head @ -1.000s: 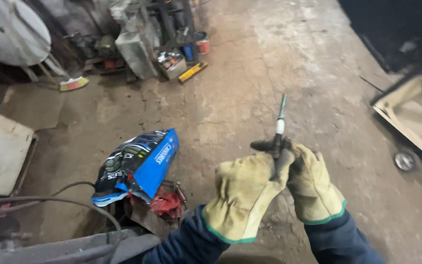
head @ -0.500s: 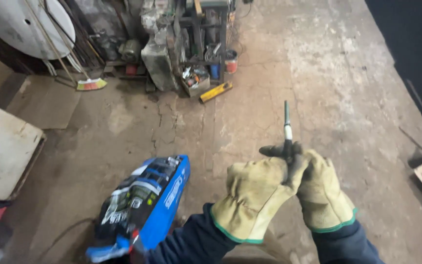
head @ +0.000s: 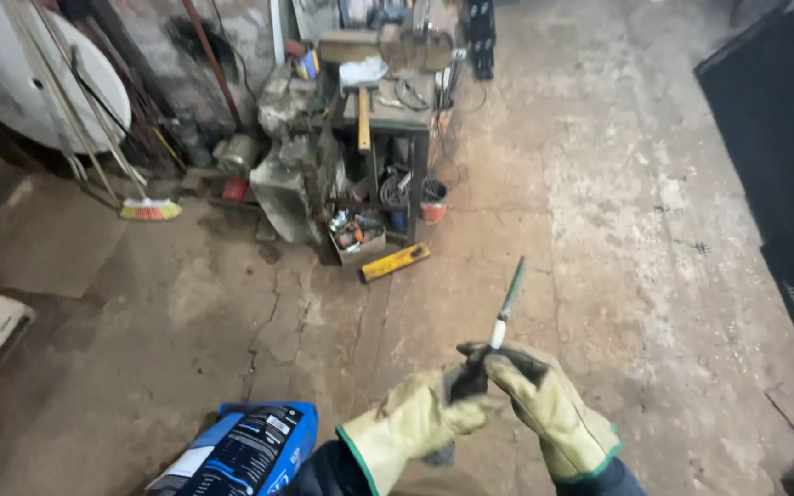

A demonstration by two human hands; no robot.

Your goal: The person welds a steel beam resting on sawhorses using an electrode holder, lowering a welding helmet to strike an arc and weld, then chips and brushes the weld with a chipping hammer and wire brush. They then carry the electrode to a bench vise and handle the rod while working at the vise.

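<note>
While both gloved hands meet low in the frame, right of centre, the left hand (head: 415,424) and the right hand (head: 544,404) close their fingers together around the dark base of a slim rod-like tool (head: 505,308), whose grey-green shaft with a pale band points up and slightly right. By the look of it, the step in hand is gripping or adjusting that tool at its base; any further move calls for a firm hold, since thick gloves dull the feel. At the bottom left lies a blue and black bag (head: 241,450) on the cracked concrete floor (head: 636,230). Farther up, a yellow level (head: 397,262) lies before a cluttered metal stand (head: 388,119), a broom (head: 151,209) at upper left.
</note>
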